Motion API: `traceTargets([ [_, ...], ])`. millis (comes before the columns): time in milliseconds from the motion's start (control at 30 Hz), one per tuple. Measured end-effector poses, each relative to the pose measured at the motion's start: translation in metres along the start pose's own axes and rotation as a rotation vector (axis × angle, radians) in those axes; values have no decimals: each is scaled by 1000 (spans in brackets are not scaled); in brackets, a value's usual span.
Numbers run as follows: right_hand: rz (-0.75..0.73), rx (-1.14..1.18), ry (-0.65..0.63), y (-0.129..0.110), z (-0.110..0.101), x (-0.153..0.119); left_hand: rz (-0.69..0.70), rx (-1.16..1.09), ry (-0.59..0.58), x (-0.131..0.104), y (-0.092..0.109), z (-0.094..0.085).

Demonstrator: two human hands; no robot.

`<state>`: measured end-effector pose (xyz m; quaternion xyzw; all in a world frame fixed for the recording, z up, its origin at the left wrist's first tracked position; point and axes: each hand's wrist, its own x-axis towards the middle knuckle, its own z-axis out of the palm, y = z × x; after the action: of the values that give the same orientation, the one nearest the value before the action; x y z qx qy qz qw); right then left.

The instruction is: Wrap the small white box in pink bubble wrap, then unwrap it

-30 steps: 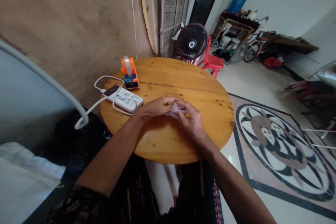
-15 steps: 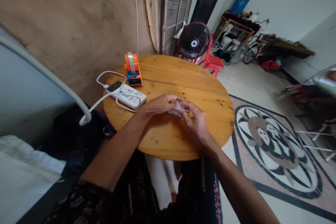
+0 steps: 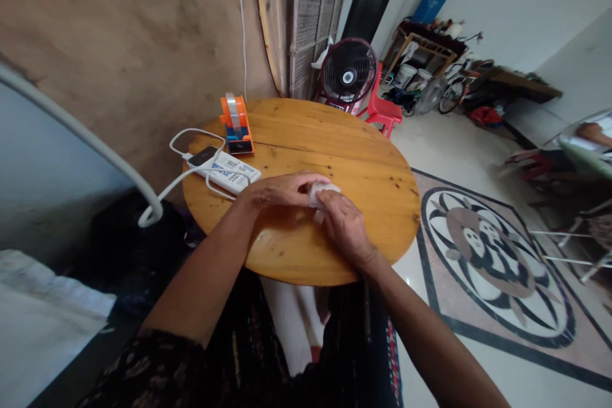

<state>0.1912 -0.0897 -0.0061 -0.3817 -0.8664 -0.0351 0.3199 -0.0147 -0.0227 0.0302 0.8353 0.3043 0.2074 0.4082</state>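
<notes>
Over the round wooden table (image 3: 329, 134), my left hand (image 3: 295, 190) is closed on one side of a small whitish, translucent wrapped bundle (image 3: 316, 194) that looks like thin plastic. From the other side my right hand (image 3: 342, 219) presses its fingers onto the same bundle. A pale flap (image 3: 319, 216) sticks out below, between the hands. What lies inside the wrapping is hidden. Just beyond my left wrist lies a white power bank (image 3: 229, 172) with a white cable (image 3: 197, 132) looped about it.
Behind the power bank stands an orange and blue tape dispenser (image 3: 236, 124) with a clear roll. Past the table's far edge are a dark fan (image 3: 349, 73) and a red plastic chair (image 3: 382, 107). Another person's arm (image 3: 593, 132) shows at the far right.
My right hand has turned over the bundle, its fingers now folded down onto it. The wrapping looks more compact, with a flap hanging below. The whole view has shifted slightly.
</notes>
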Motion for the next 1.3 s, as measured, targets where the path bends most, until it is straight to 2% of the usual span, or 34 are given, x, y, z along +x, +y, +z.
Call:
traceTargets([
  [133,15,5,29,1,-1,1,99,140,0,2,-11,7],
  [267,45,44,42,3,1,-1,157,187,93,10,-19,19],
  [500,30,98,108,5,3,-3,168,174,190,15,-12,28],
  [633,120,206,138,9,-3,2,77,84,221,16,-8,26],
  [733,240,360,145,14,-10,7,-53,-143,160,14,-6,23],
  [867,323,560,62,21,-13,13,-210,-366,98,11,-1,19],
  [1000,349,557,-41,25,-9,16,-307,-449,104,12,5,19],
  [1100,394,611,-57,31,-4,20,-355,-430,106,13,6,20],
  [1200,459,756,-76,39,2,28,-378,-290,141,12,2,17],
  [1300,539,939,-108,45,6,37,-304,-190,191,11,-4,13],
])
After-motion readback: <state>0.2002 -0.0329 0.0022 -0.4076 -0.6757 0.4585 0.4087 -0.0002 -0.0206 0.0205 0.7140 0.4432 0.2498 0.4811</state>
